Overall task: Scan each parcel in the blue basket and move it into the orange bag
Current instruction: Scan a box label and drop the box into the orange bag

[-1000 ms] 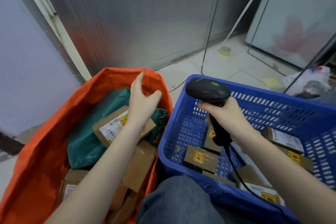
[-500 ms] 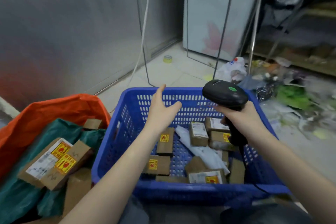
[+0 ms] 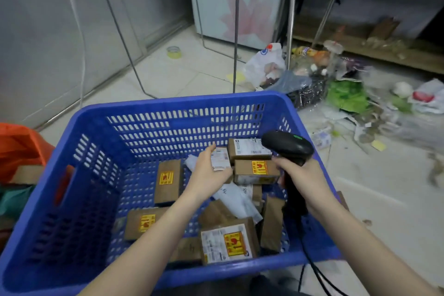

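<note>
The blue basket (image 3: 182, 103) fills the middle of the head view and holds several brown cardboard parcels with yellow stickers, such as one at the near wall (image 3: 227, 240). My left hand (image 3: 207, 173) is inside the basket, its fingers straight. They lie against a small white-labelled parcel (image 3: 220, 159), with the thumb at the parcel's near edge. My right hand (image 3: 306, 181) grips the handle of a black barcode scanner (image 3: 287, 145), held over the basket's right side with its head above the parcels. Only a corner of the orange bag (image 3: 16, 144) shows at the left edge.
A white soft mailer (image 3: 234, 196) lies among the parcels. The scanner's cable (image 3: 310, 262) hangs over the basket's near right rim. Plastic bags and litter (image 3: 312, 74) cover the floor to the right. Metal rack legs (image 3: 236, 31) and a roll of tape (image 3: 174, 52) are behind the basket.
My left hand left the orange bag, crossed over and dropped into the blue basket onto a small parcel. My view swung right; the scanner came lower over the parcels.
</note>
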{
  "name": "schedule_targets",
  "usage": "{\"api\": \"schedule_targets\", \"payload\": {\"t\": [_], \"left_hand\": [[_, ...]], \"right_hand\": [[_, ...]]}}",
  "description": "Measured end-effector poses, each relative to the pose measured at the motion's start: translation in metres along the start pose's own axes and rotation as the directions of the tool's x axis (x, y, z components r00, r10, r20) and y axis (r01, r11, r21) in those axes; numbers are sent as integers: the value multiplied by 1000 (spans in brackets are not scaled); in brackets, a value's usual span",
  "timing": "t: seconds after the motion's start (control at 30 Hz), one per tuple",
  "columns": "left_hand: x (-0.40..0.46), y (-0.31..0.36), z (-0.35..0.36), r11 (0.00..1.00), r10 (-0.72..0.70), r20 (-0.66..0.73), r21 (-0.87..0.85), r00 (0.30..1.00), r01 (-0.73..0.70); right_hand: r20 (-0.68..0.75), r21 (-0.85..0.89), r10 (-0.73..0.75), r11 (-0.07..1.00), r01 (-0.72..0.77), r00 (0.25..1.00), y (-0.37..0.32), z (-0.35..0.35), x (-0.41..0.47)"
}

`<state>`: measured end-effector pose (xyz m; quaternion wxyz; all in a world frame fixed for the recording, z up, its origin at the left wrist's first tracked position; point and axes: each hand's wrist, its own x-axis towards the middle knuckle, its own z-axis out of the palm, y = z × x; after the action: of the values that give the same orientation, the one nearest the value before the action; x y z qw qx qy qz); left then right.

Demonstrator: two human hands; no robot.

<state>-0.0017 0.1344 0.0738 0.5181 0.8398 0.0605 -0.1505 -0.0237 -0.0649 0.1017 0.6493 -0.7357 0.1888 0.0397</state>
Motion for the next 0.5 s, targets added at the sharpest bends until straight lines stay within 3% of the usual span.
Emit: {"api": "schedule_targets", "payload": {"t": [0.23,0.37,0.5], "left_hand": [[55,-57,52,985,-83,83,159,993,69],[90,-77,79,965,-6,107,263,994,-22],[121,-93,102,873,76,183,463,980,-154]], "right_hand": [[-21,96,104,990,-101,994,37,8,52],[8,46,96,994,-96,995,56,13,77],[73,-9,90,996,-90,993,72,17,94]]}}
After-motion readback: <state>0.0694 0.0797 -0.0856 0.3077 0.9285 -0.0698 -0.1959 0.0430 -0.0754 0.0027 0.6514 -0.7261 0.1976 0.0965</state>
